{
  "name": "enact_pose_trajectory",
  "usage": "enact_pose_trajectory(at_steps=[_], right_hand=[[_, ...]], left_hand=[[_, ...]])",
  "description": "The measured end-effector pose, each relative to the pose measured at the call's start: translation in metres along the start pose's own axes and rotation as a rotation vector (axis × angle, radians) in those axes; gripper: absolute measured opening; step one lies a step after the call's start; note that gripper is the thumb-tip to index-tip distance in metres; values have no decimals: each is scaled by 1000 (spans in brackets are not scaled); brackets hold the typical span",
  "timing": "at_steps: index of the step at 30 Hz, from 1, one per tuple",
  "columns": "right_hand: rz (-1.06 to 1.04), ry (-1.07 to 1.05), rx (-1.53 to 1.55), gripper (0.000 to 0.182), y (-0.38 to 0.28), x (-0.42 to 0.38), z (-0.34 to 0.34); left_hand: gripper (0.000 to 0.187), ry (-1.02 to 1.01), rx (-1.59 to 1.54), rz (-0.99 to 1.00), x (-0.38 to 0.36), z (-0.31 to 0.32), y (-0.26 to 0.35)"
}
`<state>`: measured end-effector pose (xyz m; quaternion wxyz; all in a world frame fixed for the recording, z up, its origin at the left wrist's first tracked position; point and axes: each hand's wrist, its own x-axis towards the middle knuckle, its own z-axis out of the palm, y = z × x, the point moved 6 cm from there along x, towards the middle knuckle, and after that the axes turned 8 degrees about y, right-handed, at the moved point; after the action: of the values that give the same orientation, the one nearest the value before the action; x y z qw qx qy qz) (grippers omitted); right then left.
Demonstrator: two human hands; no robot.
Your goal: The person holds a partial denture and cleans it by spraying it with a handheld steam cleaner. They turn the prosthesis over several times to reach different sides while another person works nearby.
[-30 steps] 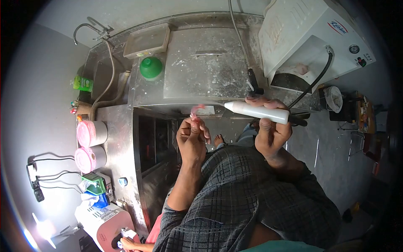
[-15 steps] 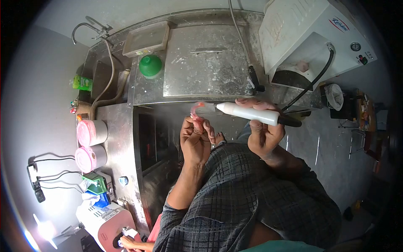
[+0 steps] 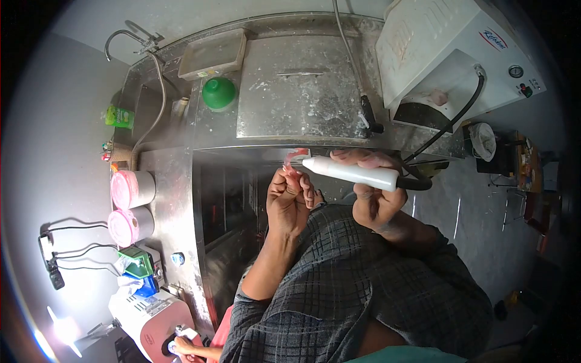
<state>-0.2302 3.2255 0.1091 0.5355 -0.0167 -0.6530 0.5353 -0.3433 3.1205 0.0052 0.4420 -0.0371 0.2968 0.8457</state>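
Note:
My left hand [image 3: 287,207] pinches a pink, curved denture [image 3: 292,160] between thumb and fingers, raised in front of the bench edge. Wrapped around a white steam handpiece [image 3: 357,173] is my right hand [image 3: 380,204]. The handpiece lies nearly level, its tapered tip aimed left, right beside the denture. From its rear end a black hose [image 3: 417,183] bends away toward the white machine at the upper right. Faint mist hangs left of the denture. Fingers partly cover the denture's lower part.
A stained metal bench [image 3: 302,91] carries a green bowl [image 3: 219,93] and a shallow tray [image 3: 213,54]. The white machine [image 3: 417,36] stands right. Pink-lidded tubs [image 3: 130,225] stand left. Another person's hand [image 3: 184,346] touches a pink machine [image 3: 160,330] at lower left.
The denture has shifted slightly right with my left hand and is turned a little. The handpiece has moved left, bringing its tip up to the denture.

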Motion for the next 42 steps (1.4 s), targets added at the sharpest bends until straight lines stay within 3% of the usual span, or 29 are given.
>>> enact_pose_trajectory(at_steps=[5, 14, 29, 38, 40, 42], right_hand=[[-72, 29, -99, 23, -1, -1, -2], [-20, 26, -59, 26, 3, -1, 1], [-121, 47, 2, 26, -5, -1, 11], [-18, -85, 9, 17, -6, -1, 14], [-109, -44, -68, 29, -8, 5, 12], [-107, -4, -163, 28, -10, 0, 8]], left_hand=[[16, -56, 74, 70, 2, -1, 0], [14, -96, 154, 162, 1, 4, 3], [16, -63, 144, 146, -5, 1, 7], [26, -12, 62, 57, -7, 3, 7], [25, -25, 45, 58, -7, -1, 7], [23, -50, 70, 59, -7, -1, 7]])
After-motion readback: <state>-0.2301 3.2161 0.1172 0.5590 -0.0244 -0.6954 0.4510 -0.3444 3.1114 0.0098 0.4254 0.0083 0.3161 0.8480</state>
